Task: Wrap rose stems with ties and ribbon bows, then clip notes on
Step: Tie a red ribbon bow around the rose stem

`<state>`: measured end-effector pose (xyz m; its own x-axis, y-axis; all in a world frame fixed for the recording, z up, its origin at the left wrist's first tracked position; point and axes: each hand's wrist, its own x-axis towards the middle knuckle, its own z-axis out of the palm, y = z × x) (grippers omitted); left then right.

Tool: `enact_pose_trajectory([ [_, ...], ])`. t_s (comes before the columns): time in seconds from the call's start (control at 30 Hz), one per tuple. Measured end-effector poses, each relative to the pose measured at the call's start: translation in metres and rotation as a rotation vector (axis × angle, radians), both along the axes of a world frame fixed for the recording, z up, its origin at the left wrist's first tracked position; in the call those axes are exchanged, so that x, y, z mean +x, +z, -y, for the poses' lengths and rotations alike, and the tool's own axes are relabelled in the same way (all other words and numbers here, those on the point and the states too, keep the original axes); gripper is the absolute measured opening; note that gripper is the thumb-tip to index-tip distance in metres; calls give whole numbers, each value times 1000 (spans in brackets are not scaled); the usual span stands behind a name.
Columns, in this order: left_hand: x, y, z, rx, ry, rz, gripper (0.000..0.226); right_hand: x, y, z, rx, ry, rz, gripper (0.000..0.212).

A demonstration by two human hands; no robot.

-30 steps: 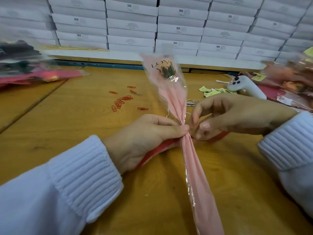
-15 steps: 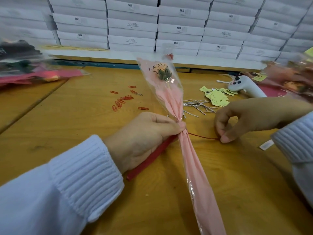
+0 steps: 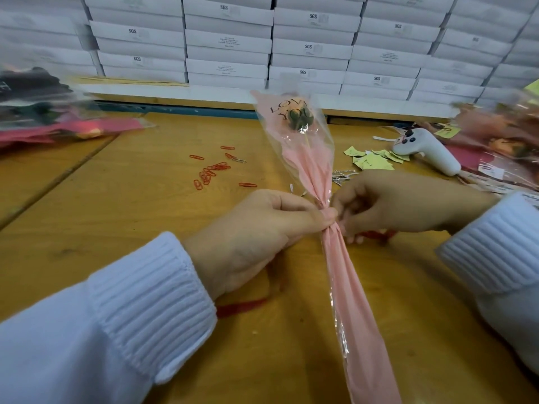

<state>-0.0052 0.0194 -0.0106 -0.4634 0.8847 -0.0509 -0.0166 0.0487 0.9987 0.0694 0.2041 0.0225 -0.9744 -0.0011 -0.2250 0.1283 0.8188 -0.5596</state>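
The wrapped rose (image 3: 316,173) points away from us over the counter (image 3: 116,228). Our left hand (image 3: 256,231) pinches its middle; our right hand (image 3: 388,205) is there too, its grip we cannot tell. A red ribbon (image 3: 242,309) crosses under the rose.

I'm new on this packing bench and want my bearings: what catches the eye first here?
The wrapped rose in its pink and clear sleeve runs down the middle of the wooden table, with the left hand gripping its gathered neck and the right hand pinching a red ribbon there. Red paper clips lie scattered beyond the left hand, and white boxes are stacked along the far edge.
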Motion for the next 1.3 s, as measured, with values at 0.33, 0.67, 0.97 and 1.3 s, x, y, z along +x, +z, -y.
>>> enact_pose_trajectory([
  [0.33, -2, -1, 0, -139, 123, -246, 22, 1, 0, 2, -309, -42, 46, 34],
  [0.67, -16, -8, -2, -286, 285, -614, 32, 3, -2, -4, -273, -157, 124, 18],
  [0.97, -34, -3, 5, -393, 267, -654, 18, -1, -4, -1, -26, -222, 95, 8],
  [1.3, -28, 7, 9, -247, 237, -202, 5, 4, -1, -3, -322, -196, 31, 7],
])
